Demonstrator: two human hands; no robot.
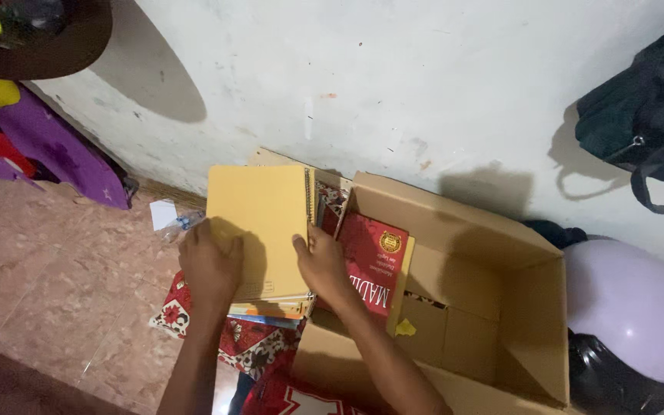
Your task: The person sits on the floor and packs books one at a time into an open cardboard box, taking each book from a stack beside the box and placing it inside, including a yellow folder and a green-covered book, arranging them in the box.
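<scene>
Both hands rest on a yellow spiral notebook (259, 223) topping a stack of books — left hand (210, 265) flat on its cover, fingers together; right hand (320, 261) gripping its spiral edge, just beside a red book (370, 257) inside the open cardboard box (501, 307).

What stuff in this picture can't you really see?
Head view, the only one:
- Books under the yellow notebook: it covers them, so only their edges show.
- Both palms: the left hand and right hand lie face down on the stack.
- Red book: the right hand hides part of it.
- Box bottom near corner: cut off by the lower edge.
- Dark bag: cut off by the right edge.
</scene>
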